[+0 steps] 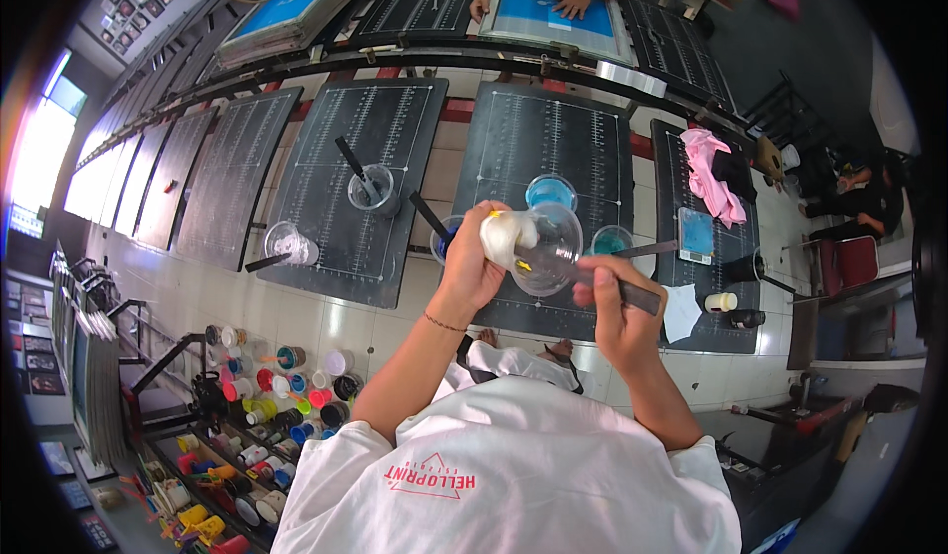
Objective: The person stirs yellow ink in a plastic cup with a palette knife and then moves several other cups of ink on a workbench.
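Observation:
My left hand (476, 260) is closed round a clear plastic cup (563, 226), tilted with its wide mouth toward the right. A thick white paste (506, 234) shows at the cup's left end, beside small yellow marks. My right hand (624, 315) grips a flat dark grey spatula (640, 298), its blade reaching into the cup. Just beyond the cup, a tub of light blue ink (551, 193) stands on the black gridded board (504, 139). A cup of green ink (612, 240) with a stick across it is to the right; a dark blue one, partly hidden, is behind my left hand.
On the left board stand two clear cups (373, 195) with sticks. The right board holds pink cloth (713, 174), a digital scale (695, 233), white paper (681, 312) and small bottles (721, 302). Across the rail, a co-worker's hands rest at a blue screen frame (513, 6). Many ink jars (339, 361) sit lower left.

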Tool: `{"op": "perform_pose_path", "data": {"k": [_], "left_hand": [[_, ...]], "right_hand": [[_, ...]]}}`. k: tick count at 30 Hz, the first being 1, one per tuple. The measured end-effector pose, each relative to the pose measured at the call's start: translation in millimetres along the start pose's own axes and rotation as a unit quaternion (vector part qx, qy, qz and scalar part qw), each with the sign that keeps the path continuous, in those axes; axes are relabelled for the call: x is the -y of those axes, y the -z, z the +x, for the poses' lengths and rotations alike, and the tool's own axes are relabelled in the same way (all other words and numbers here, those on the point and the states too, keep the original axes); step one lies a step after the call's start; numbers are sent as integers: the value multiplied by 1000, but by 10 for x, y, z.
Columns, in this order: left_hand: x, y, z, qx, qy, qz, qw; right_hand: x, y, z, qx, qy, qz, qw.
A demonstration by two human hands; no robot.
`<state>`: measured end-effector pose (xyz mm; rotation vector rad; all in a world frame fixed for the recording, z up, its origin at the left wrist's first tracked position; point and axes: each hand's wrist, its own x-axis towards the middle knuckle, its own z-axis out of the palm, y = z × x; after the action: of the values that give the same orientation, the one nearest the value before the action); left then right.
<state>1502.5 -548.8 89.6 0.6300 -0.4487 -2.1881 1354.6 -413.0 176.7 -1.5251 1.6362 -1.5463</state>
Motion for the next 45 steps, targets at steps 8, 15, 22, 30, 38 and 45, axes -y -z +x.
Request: {"op": "perform_pose_path", "data": {"k": [8, 15, 22, 30, 38, 45], "left_hand": [[33, 33, 92, 31, 32, 10, 999], [27, -28, 49, 10, 13, 3, 1000], [71, -106, 34, 5, 24, -3, 1000], [109, -26, 46, 8, 35, 3, 999], [204, -47, 56, -14, 45, -4, 999], [286, 2, 18, 45, 79, -28, 995]], "right_hand": [[111, 56, 3, 44, -6, -14, 999], [-59, 176, -1, 5, -30, -48, 998], [-82, 172, 76, -43, 12, -96, 994], [-61, 116, 37, -38, -9, -47, 998], [-114, 142, 26, -45, -7, -90, 995], [51, 180, -30, 7, -3, -45, 999]]}}
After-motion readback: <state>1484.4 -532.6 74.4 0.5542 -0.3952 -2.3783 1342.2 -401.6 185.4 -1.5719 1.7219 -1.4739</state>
